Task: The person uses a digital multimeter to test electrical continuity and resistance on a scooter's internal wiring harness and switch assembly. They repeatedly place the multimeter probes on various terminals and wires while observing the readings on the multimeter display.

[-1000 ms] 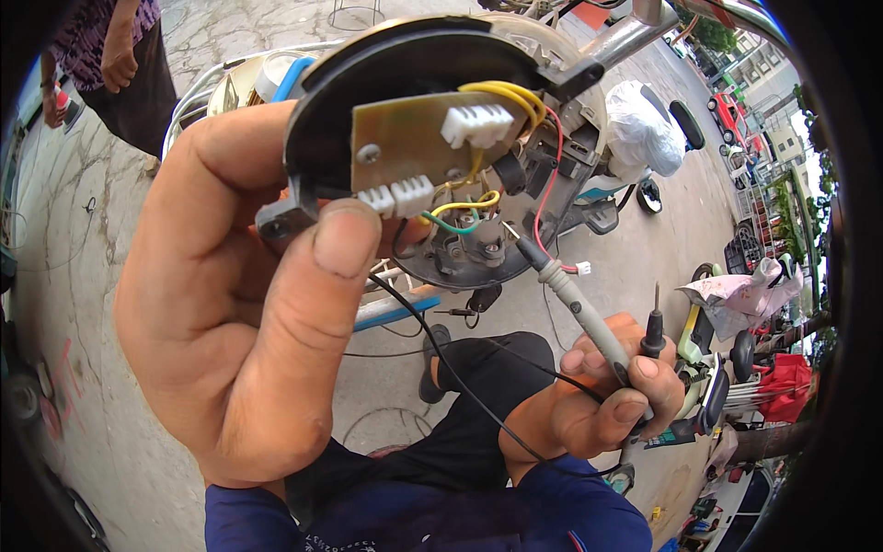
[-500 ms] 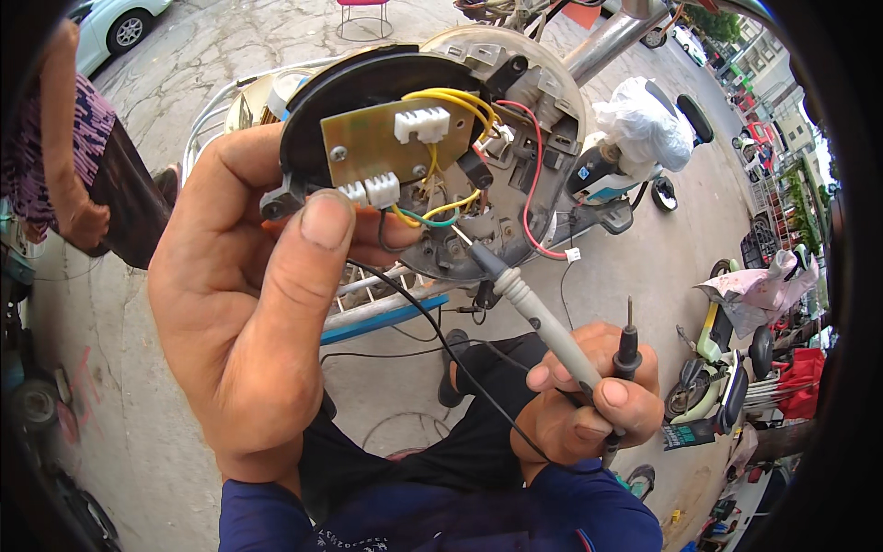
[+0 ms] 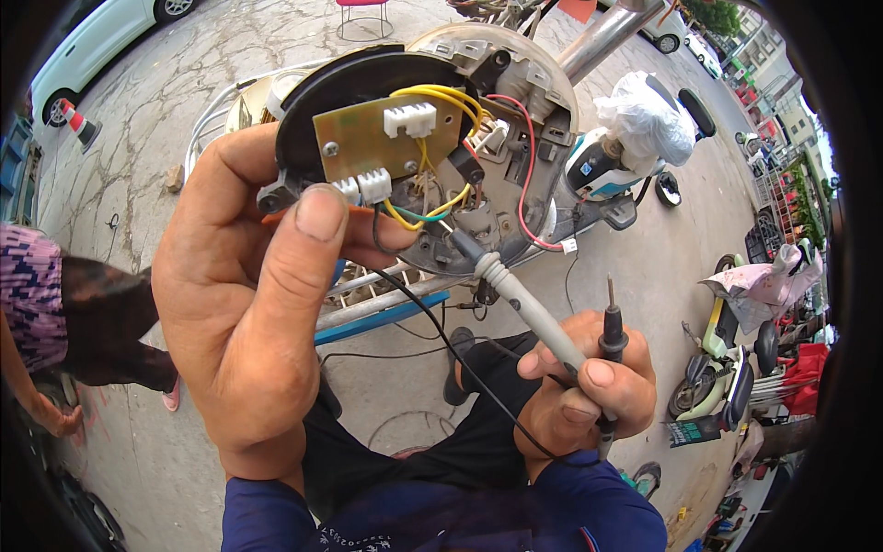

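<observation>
The black housing (image 3: 368, 75), with its circuit board (image 3: 368, 147), sits above the thumb of the left hand (image 3: 244, 313), which pinches its lower-left edge between thumb and curled fingers. The housing hides parts of those fingers. Further right, the grey probe (image 3: 533, 317) slants up from the right hand (image 3: 598, 391), pinched between thumb and fingers, with the dark probe (image 3: 613, 339) also gripped, upright. Whether the grey probe's tip touches the green wire (image 3: 435, 218) is hard to make out.

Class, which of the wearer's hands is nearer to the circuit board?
Left. The left hand, beside the circuit board, holds its black housing; the right hand is farther away, lower right, holding a grey probe.
</observation>
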Demonstrator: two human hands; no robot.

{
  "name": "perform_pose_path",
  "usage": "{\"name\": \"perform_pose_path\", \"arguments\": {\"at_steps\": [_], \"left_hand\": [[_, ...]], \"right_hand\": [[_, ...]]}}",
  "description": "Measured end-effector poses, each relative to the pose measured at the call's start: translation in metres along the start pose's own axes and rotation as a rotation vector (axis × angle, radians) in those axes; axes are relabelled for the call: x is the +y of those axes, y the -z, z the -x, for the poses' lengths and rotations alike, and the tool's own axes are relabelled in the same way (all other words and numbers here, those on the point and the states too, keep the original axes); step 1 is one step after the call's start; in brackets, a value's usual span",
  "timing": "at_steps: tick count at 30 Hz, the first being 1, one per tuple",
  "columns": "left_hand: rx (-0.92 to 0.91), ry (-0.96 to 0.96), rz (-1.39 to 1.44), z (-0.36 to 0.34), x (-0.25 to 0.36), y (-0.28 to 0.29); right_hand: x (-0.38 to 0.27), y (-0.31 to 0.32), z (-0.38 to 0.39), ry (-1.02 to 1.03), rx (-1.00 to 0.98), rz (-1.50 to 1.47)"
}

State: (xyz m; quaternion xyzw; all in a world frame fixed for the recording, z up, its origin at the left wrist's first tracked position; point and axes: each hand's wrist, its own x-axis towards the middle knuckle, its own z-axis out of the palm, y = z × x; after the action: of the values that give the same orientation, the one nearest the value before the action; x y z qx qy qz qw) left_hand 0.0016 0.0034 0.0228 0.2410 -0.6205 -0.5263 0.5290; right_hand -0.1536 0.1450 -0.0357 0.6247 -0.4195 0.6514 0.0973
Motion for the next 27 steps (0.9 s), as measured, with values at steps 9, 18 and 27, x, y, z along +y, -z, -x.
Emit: {"name": "perform_pose_path", "arguments": {"at_steps": [9,18,27], "left_hand": [[0.014,0.007,0.017,0.0000,-0.0012,-0.0003],[0.007,-0.016,0.025,-0.0007,-0.0025,0.0000],[0.060,-0.015,-0.032,0.0017,0.0000,-0.0045]], "right_hand": [[-0.0004,0.0003,0.0023,-0.011,0.007,-0.018],[-0.0024,0.0013,0.0020,-0.027,0.067,-0.002],[0.0014,0.0014,-0.0011,-0.024,0.116,0.045]]}}
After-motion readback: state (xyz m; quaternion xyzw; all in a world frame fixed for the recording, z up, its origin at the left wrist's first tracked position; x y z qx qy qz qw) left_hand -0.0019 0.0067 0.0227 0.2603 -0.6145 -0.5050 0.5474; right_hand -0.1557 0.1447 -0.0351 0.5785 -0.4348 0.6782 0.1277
